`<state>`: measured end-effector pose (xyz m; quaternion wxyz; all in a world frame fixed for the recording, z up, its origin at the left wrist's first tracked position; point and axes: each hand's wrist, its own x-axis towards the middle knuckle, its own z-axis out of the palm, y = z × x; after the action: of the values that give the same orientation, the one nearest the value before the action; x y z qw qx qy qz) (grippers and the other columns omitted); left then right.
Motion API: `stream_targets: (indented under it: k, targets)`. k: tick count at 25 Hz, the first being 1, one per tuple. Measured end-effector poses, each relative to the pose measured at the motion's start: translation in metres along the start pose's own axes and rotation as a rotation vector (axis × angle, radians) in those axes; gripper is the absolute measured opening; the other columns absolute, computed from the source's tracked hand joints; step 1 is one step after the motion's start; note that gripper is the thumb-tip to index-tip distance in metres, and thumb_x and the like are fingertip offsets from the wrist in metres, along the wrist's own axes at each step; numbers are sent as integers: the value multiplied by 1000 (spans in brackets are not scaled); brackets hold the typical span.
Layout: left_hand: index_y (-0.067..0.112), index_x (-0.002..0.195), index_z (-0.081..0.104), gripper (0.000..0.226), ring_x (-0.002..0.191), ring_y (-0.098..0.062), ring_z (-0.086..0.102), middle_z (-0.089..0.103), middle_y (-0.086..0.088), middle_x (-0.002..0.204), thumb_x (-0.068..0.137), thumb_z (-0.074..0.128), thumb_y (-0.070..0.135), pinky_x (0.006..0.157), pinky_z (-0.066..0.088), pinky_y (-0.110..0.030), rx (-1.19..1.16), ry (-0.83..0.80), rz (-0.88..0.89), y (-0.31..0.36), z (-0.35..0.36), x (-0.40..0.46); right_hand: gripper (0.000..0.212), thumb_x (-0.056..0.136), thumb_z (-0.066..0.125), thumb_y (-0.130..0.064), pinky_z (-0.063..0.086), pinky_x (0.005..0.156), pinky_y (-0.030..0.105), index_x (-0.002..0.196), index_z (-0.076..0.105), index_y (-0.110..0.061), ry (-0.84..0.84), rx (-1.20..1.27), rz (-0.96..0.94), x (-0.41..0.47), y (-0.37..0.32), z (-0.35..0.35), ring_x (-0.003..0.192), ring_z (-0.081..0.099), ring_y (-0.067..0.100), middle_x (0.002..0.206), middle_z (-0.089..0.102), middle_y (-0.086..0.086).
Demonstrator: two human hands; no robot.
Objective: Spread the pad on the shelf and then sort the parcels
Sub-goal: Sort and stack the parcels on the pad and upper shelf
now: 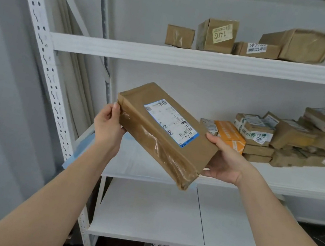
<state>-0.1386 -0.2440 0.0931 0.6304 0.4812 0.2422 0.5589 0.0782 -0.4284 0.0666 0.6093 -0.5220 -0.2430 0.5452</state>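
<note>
The left hand [108, 125] and the right hand [226, 160] are holding a long brown parcel [162, 131] tilted in the air in front of the middle shelf [297, 180], the left fingers curling round its upper left end and the right fingers wrapping under its lower right end. The white pad [130, 160] with a blue edge is lying spread on that shelf below the parcel. A heap of parcels [282, 139] is sitting at the shelf's right, and four more boxes [249, 41] are standing on the shelf above.
</note>
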Motion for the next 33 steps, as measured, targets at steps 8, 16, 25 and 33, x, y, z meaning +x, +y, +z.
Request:
stream_targets:
  k: [8,16,25,33]
  targets:
    - [14,79,66,24,70,-15,54,59,-3,74,99,54,22,62,54,-28,-1,78,52,47,-14,-15,68,56,86,-44,43,100,44,118,68,-23,-3,77,-72,-17,-2,34,107,56,26,122,60,9]
    - [28,130,50,54,110,-5,61,50,9,135,84,74,12,90,54,-29,-26,79,227,73,10,5,22,78,69,-45,48,76,33,95,64,-31,-23,83,-285,3,-56,87,86,56,14,89,64,-6]
    - [23,124,61,32,106,7,59,68,16,116,95,57,34,88,46,-12,281,-305,435,101,55,24,43,86,52,-65,48,86,32,112,65,-34,-10,24,-494,51,-131,142,104,64,10,106,73,-10]
    - [11,130,52,37,102,-5,65,66,0,116,94,60,15,79,53,-17,384,-166,536,92,68,72,34,95,58,-36,50,96,40,128,51,-37,-246,-138,-596,90,-156,143,116,60,17,124,64,-2]
